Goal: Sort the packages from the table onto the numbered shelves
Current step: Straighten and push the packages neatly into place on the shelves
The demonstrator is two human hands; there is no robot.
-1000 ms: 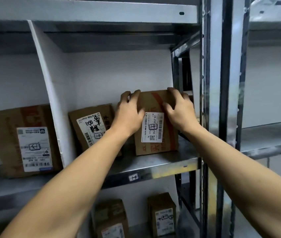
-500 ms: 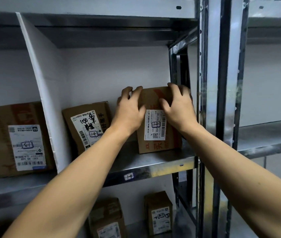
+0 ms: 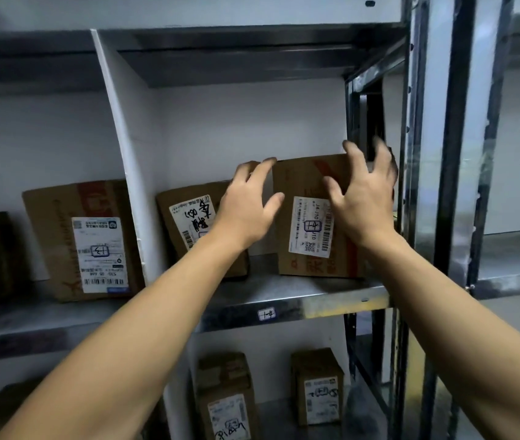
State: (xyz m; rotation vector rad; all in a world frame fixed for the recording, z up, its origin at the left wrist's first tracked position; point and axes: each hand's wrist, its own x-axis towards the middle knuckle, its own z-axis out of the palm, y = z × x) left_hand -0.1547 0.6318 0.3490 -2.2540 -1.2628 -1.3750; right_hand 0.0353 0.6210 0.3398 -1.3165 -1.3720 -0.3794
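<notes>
My left hand [image 3: 246, 211], right hand [image 3: 363, 208] raised before box [image 3: 303, 179] on shelf [image 3: 299, 300]; arms outstretched, fingers spread, gripping nothing.

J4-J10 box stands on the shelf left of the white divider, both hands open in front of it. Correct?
No. The head view shows the J4-J10 box right of the white divider, beside the hand-marked box. The rest holds: it stands on the shelf, with the left hand and right hand open in front of it.

The upright package [image 3: 303, 182] stands on the shelf [image 3: 315, 304], right of a leaning package [image 3: 184, 217]; a divider [image 3: 125, 173] stands left of both.
</notes>
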